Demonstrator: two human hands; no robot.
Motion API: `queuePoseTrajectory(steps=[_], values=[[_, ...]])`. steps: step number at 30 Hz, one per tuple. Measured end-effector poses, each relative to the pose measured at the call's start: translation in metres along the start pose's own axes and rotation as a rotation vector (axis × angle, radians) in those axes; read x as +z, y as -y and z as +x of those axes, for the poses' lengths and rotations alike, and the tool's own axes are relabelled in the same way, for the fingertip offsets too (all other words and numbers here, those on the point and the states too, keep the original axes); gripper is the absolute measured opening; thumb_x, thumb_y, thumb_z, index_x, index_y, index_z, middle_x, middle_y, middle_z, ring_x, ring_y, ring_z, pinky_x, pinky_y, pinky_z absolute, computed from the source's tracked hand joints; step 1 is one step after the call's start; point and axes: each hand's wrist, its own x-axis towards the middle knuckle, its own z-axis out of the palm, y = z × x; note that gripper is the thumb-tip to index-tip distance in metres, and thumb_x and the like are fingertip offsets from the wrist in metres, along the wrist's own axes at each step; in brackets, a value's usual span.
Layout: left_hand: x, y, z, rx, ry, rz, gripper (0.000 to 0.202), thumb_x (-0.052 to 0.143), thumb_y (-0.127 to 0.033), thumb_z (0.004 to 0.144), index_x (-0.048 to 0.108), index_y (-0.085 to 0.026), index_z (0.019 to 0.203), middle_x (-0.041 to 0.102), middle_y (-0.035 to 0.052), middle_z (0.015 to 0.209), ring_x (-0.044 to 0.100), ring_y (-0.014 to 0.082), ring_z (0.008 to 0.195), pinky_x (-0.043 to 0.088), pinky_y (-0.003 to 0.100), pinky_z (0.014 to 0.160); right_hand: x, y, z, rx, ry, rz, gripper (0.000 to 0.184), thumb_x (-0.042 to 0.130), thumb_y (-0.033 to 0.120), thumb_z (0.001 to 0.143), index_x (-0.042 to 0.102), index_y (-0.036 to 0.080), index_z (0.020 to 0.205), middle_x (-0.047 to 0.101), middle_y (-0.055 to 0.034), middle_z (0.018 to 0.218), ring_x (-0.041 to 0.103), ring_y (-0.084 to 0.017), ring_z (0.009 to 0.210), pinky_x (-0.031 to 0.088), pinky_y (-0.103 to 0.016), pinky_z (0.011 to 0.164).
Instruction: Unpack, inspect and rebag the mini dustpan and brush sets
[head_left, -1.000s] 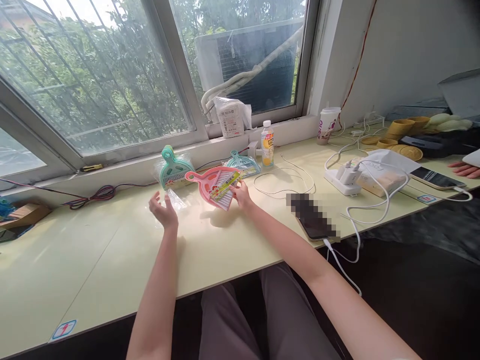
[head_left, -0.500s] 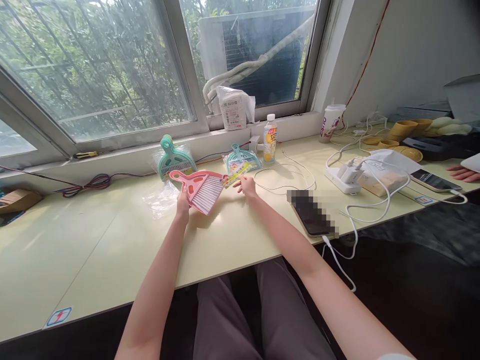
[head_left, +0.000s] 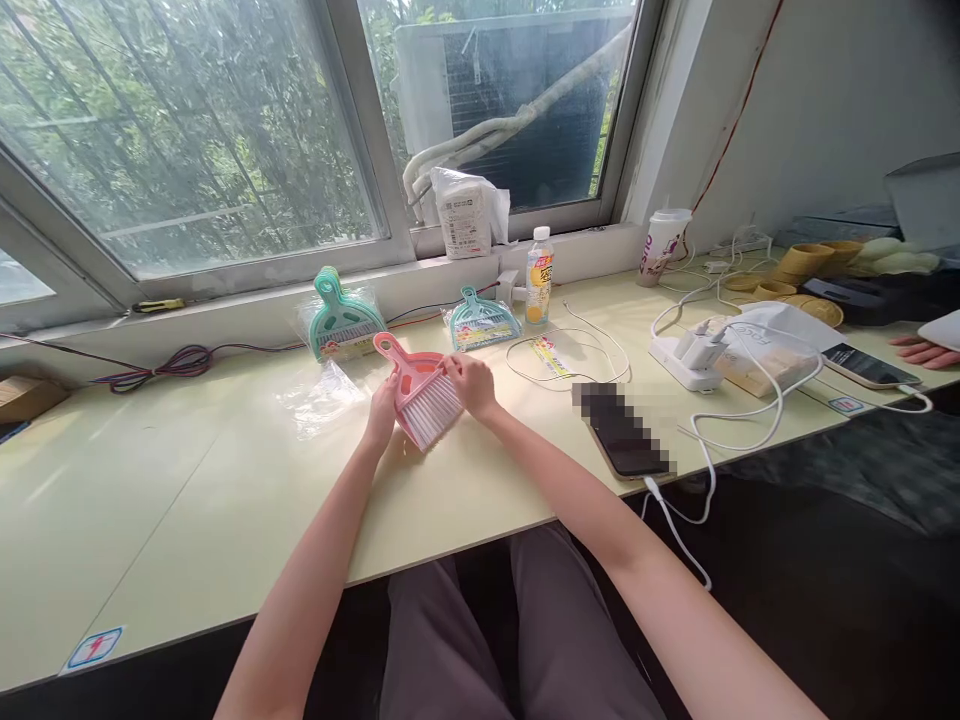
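A pink mini dustpan with a brush set in it [head_left: 420,395] is held just above the pale yellow-green desk [head_left: 187,500]. My left hand [head_left: 382,412] grips its left edge with fingers closed. My right hand [head_left: 471,383] is closed on its right side, at the brush. A yellow paper label [head_left: 550,356] lies flat on the desk to the right. An empty clear plastic bag [head_left: 319,400] lies to the left. Two teal dustpan sets in plastic wrap, one on the left [head_left: 339,320] and one further right [head_left: 481,322], lean against the window ledge behind.
A phone [head_left: 622,430] on a white cable lies right of my arm. Beyond it are a white charger strip [head_left: 694,352], a drink bottle [head_left: 535,276], a paper cup [head_left: 660,245] and yellow bowls [head_left: 806,262]. Another person's hand [head_left: 924,350] rests at the far right.
The yellow label has come off the pink dustpan and now lies on the desk. My left hand took hold of the dustpan, and my right hand came back to grip its other side.
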Motion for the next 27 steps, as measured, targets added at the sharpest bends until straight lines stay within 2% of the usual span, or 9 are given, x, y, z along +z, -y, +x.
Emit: queuePoseTrajectory(steps=[2, 6, 11, 19, 23, 27], values=[[0.007, -0.001, -0.004, 0.026, 0.033, 0.041, 0.051, 0.051, -0.06, 0.085, 0.066, -0.015, 0.104, 0.07, 0.0095, 0.105, 0.063, 0.0237, 0.098, 0.046, 0.036, 0.09, 0.009, 0.012, -0.011, -0.14, 0.048, -0.202, 0.024, 0.045, 0.034, 0.097, 0.065, 0.022, 0.091, 0.068, -0.0042, 0.099, 0.061, -0.017, 0.094, 0.044, -0.027, 0.079], [0.015, -0.002, -0.009, 0.008, 0.03, 0.052, 0.051, 0.054, -0.063, 0.082, 0.066, -0.015, 0.096, 0.07, 0.0077, 0.097, 0.062, 0.0228, 0.092, 0.046, 0.035, 0.086, 0.017, 0.018, -0.022, -0.242, 0.064, -0.38, 0.022, 0.044, 0.031, 0.098, 0.062, 0.021, 0.106, 0.064, -0.006, 0.11, 0.055, -0.02, 0.104, 0.043, -0.03, 0.086], [0.017, 0.003, -0.007, -0.093, 0.022, -0.029, 0.054, 0.055, -0.063, 0.081, 0.065, -0.014, 0.099, 0.07, 0.0074, 0.095, 0.063, 0.0223, 0.088, 0.047, 0.033, 0.081, 0.018, 0.008, -0.016, -0.168, 0.067, -0.422, 0.026, 0.048, 0.037, 0.096, 0.059, 0.02, 0.114, 0.063, -0.0079, 0.114, 0.05, -0.024, 0.108, 0.041, -0.036, 0.092], [0.006, 0.01, 0.004, -0.195, 0.004, 0.032, 0.048, 0.058, -0.058, 0.08, 0.065, -0.014, 0.097, 0.069, 0.0045, 0.087, 0.063, 0.0203, 0.078, 0.049, 0.03, 0.07, 0.024, 0.002, -0.008, -0.108, 0.168, -0.416, 0.032, 0.048, 0.043, 0.096, 0.061, 0.02, 0.114, 0.061, -0.0085, 0.113, 0.048, -0.024, 0.108, 0.04, -0.037, 0.09], [0.005, 0.007, 0.006, -0.204, -0.015, 0.045, 0.047, 0.059, -0.057, 0.08, 0.065, -0.015, 0.1, 0.07, 0.0042, 0.092, 0.062, 0.0215, 0.086, 0.05, 0.03, 0.076, 0.026, -0.001, -0.004, -0.096, 0.166, -0.373, 0.031, 0.047, 0.043, 0.097, 0.062, 0.02, 0.112, 0.062, -0.007, 0.11, 0.048, -0.023, 0.106, 0.04, -0.035, 0.09], [0.004, 0.006, 0.008, -0.249, -0.002, 0.085, 0.044, 0.057, -0.057, 0.082, 0.066, -0.017, 0.095, 0.067, 0.003, 0.084, 0.061, 0.021, 0.079, 0.05, 0.03, 0.071, 0.028, -0.004, -0.001, -0.075, 0.162, -0.345, 0.026, 0.048, 0.038, 0.097, 0.064, 0.021, 0.109, 0.063, -0.0064, 0.108, 0.049, -0.022, 0.105, 0.041, -0.035, 0.09]])
